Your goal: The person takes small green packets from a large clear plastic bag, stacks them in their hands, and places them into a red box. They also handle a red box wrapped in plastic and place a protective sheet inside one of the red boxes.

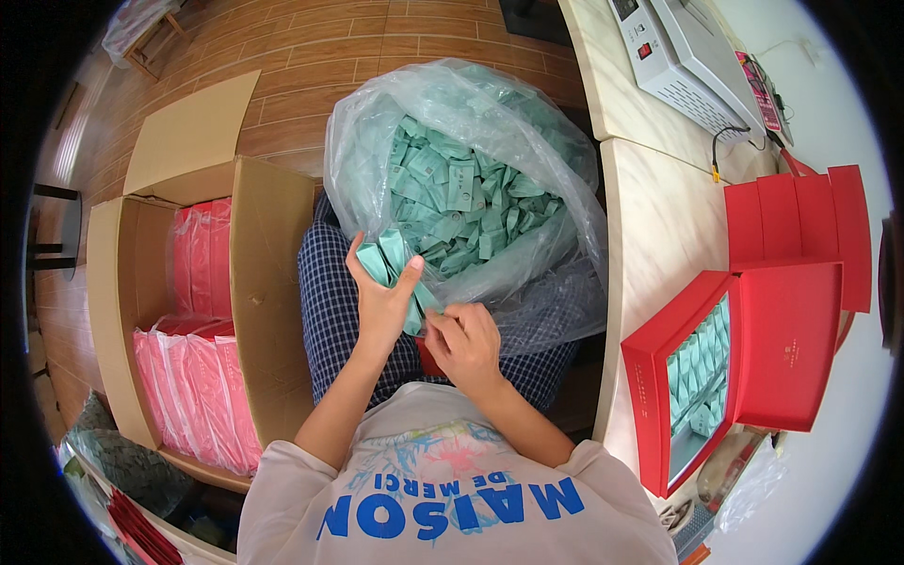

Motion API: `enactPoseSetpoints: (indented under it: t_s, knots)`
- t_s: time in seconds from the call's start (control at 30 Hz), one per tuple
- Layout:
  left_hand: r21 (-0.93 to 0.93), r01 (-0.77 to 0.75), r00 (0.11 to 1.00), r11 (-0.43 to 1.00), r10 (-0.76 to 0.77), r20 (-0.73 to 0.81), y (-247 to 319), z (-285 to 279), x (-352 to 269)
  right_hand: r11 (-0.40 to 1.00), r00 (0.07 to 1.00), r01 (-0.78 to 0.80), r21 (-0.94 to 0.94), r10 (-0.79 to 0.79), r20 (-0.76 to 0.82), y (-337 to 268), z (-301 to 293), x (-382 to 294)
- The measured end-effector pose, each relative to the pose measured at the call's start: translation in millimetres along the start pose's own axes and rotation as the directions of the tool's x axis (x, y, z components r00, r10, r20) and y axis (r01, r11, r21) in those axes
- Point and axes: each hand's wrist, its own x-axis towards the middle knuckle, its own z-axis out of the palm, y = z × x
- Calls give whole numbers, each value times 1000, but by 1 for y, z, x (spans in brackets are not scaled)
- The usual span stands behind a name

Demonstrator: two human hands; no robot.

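Observation:
My left hand [385, 304] holds several mint-green paper sachets [392, 247], gripped between thumb and fingers in front of my lap. Close beside it, my right hand [466, 342] has its fingertips against the lower end of these sachets; whether it pinches one is hidden by the fingers. Just beyond my hands, a large clear plastic bag [367, 120] gapes wide, full of loose green sachets [460, 185]. On the table to the right, a red gift box [646, 417] lies with its lid [787, 346] back, partly filled with rows of the same sachets.
At left, an opened cardboard carton [272, 304] holds red boxes in plastic wrap [201, 395]. Along the right runs a marble-patterned table [653, 212] bearing stacked red boxes [777, 219] and a white machine [685, 70] with a cable. A crate with dark wrapped items stands at lower left.

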Motion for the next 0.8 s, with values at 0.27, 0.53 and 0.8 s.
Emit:
enactPoseSetpoints:
  t_s: [0.27,0.53,0.8]
  knots:
    - [-284,217,967,934,-167,191,-7,-3,4,933,995,-97,347,103,2,11,-10,-5]
    - [-415,40,929,909,119,351,-13,-2,-2,-48,478,-827,561,466,745,19,-3,8]
    - [-604,364,922,709,-366,126,9,10,-6,921,947,-314,230,285,148,-2,-5,18]
